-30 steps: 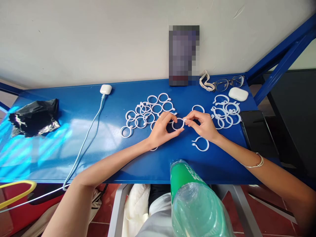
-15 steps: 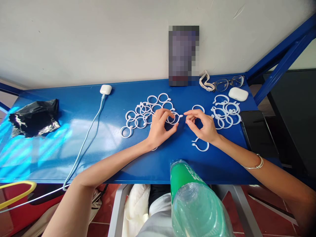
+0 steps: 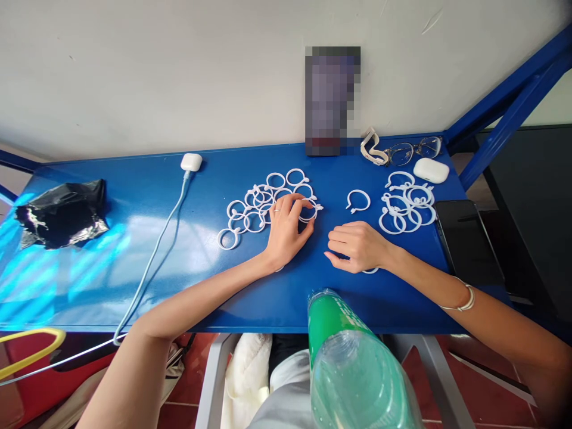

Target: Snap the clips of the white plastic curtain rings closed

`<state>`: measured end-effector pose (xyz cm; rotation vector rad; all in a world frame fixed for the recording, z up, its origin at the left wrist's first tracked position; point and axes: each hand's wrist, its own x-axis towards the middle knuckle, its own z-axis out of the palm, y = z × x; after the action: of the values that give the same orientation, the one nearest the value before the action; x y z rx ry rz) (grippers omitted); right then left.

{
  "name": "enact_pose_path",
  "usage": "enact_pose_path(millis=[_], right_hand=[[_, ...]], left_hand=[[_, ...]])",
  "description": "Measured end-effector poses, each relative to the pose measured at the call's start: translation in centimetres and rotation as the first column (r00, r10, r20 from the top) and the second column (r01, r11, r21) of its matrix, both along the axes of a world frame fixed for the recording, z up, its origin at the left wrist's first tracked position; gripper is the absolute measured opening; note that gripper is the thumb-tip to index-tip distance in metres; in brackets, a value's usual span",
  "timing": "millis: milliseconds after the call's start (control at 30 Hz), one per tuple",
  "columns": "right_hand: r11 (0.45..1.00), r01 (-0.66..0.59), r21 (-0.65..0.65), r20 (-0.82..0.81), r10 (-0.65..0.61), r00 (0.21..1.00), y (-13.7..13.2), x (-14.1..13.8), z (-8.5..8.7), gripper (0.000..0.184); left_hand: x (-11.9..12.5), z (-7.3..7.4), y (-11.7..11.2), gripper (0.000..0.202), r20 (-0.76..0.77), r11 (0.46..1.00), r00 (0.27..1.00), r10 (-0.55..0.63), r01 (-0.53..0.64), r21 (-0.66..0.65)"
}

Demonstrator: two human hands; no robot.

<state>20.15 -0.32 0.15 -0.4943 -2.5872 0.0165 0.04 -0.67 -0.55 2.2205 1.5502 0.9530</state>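
Note:
My left hand (image 3: 286, 231) is curled round a white plastic ring (image 3: 308, 219), thumb and index finger at its rim. Its small clip ends point right. My right hand (image 3: 357, 245) hovers low over the table, fingers bent and thumb apart from them. Beneath it, another white ring (image 3: 370, 271) shows only a bit of its lower edge. Just above the right hand lies an unclasped white ring (image 3: 369, 200). Left of my left hand, several closed rings (image 3: 254, 221) overlap in a loose pile.
More white rings (image 3: 409, 229) lie at right, beside a dark phone (image 3: 467, 235), a white earbud case (image 3: 431, 170), glasses (image 3: 401, 154) and a pale strap (image 3: 373, 149). A green bottle (image 3: 357, 369) stands close in front. A charger cable (image 3: 165, 229) and black plastic bag (image 3: 67, 208) are left.
My right hand has moved down and away from the ring at my left hand, over the lower ring. My left hand and its ring have shifted slightly left.

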Motion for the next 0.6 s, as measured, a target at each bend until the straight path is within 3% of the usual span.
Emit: enact_pose_path(millis=[167,400,600], right_hand=[[1.000,0.004,0.029,0.039,-0.005,0.999,-0.10,0.07,-0.40,0.047],[0.995,0.096,0.018,0.004,-0.096,0.995,0.26,0.01,-0.49,0.050],[0.983,0.139,-0.117,0.002,-0.140,0.990,0.24,-0.02,-0.30,0.050]], left_hand=[[-0.02,-0.08,0.00,0.023,-0.010,1.000,1.000,-0.001,0.001,-0.004],[0.02,0.36,-0.21,0.019,-0.018,0.996,0.998,-0.065,0.066,0.056],[0.00,0.55,-0.32,0.016,-0.052,0.970,0.982,-0.182,0.188,0.155]])
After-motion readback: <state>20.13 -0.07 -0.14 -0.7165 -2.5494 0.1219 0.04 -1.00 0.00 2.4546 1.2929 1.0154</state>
